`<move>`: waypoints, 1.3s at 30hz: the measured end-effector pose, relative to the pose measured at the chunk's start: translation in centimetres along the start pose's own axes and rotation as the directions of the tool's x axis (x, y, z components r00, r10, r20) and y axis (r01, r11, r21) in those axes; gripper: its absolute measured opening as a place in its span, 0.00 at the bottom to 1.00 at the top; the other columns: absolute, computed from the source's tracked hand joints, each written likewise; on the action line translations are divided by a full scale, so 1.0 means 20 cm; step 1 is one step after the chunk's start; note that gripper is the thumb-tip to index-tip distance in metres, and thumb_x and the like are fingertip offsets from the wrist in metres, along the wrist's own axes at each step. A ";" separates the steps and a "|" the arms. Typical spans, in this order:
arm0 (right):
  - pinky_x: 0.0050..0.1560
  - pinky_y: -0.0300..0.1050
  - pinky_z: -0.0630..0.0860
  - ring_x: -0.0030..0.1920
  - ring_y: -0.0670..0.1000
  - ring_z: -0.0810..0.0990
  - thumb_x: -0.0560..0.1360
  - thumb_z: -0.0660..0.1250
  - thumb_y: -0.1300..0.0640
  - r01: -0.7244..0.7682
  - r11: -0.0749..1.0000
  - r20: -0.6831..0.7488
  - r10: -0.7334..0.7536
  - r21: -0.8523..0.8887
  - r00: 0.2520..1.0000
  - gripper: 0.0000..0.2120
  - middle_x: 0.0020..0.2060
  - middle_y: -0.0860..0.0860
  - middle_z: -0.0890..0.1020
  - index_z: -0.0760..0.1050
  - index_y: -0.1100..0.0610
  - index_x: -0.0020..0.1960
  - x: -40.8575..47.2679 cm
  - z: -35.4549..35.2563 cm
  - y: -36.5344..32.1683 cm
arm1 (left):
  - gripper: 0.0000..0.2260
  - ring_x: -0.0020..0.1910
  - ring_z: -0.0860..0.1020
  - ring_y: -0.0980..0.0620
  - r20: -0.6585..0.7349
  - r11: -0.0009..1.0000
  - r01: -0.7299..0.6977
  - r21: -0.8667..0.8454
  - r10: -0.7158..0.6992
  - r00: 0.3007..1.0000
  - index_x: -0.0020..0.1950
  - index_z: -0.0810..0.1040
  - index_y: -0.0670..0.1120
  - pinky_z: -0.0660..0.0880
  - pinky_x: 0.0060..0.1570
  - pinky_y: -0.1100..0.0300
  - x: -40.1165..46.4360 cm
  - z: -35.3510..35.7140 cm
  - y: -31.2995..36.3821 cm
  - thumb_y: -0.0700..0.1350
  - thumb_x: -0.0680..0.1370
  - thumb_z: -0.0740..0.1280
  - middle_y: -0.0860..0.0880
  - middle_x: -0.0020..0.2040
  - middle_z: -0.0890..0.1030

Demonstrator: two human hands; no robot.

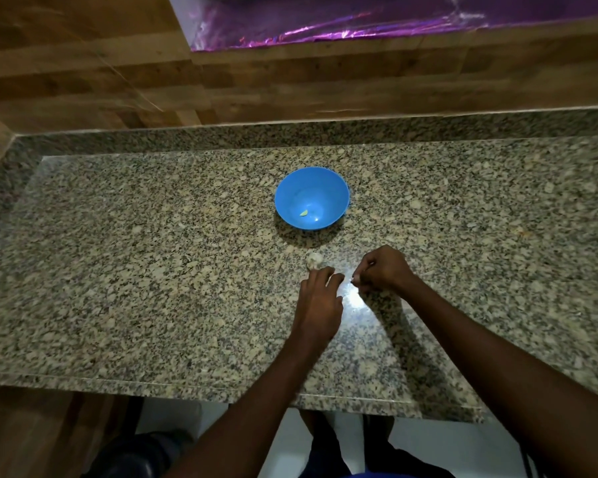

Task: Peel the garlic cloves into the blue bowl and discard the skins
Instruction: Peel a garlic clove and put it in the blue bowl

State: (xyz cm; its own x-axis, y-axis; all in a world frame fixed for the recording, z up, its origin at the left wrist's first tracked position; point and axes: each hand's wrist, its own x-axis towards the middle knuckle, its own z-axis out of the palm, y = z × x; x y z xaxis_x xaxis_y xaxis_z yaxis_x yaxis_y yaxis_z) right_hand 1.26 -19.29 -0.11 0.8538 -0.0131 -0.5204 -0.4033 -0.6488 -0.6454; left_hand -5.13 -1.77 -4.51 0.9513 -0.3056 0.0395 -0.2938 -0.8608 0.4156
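Observation:
A blue bowl [311, 198] stands on the granite counter [152, 270], with one peeled garlic clove [304, 213] lying inside it. A pale garlic piece [314, 260] lies on the counter just in front of the bowl. My left hand [320, 301] lies flat just below that piece, fingers stretched toward it; whether the fingertips touch it I cannot tell. My right hand [380, 270] hovers to the right with its fingers curled, pinching something small and pale [354, 279] at the fingertips, too small to name for sure.
A raised granite ledge [290, 132] and a wooden wall [221, 81] close off the back. Shiny purple sheet [325, 25] lies on a shelf above. The counter's front edge [187, 386] runs below my forearms, with floor and shoes beneath.

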 end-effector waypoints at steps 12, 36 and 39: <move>0.35 0.43 0.71 0.43 0.58 0.83 0.68 0.74 0.59 -0.027 0.918 -0.064 0.002 -0.396 0.998 0.07 0.31 0.53 0.75 0.76 0.60 0.37 0.02 0.05 -0.17 | 0.22 0.63 0.70 0.46 0.031 0.999 -0.032 -0.027 0.033 0.999 0.69 0.73 0.46 0.70 0.60 0.50 0.03 -0.04 -0.03 0.44 0.75 0.68 0.48 0.66 0.73; 0.40 0.47 0.78 0.43 0.59 0.84 0.70 0.73 0.61 0.092 0.884 -0.170 -0.188 -0.458 0.967 0.05 0.39 0.58 0.83 0.79 0.63 0.39 -0.07 0.06 -0.09 | 0.25 0.64 0.71 0.44 0.048 0.997 -0.016 -0.073 0.019 0.999 0.70 0.72 0.42 0.70 0.62 0.47 0.01 -0.05 -0.03 0.44 0.72 0.64 0.45 0.66 0.74; 0.38 0.45 0.80 0.36 0.53 0.84 0.63 0.79 0.62 0.029 0.960 -0.122 -0.065 -0.277 0.990 0.06 0.32 0.55 0.84 0.82 0.60 0.33 -0.04 -0.02 -0.03 | 0.25 0.64 0.70 0.43 0.051 0.998 -0.015 -0.063 0.018 0.999 0.70 0.71 0.43 0.70 0.62 0.46 0.01 -0.04 -0.03 0.45 0.72 0.63 0.45 0.67 0.73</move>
State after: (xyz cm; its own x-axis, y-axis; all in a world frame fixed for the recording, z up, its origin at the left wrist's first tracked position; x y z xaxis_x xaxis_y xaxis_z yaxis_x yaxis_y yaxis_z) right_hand 0.88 -19.17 0.94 0.9120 -0.0632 -0.4052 -0.2710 -0.8344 -0.4799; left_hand -4.76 -1.00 -3.93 0.9400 -0.3411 0.0008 -0.3011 -0.8287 0.4717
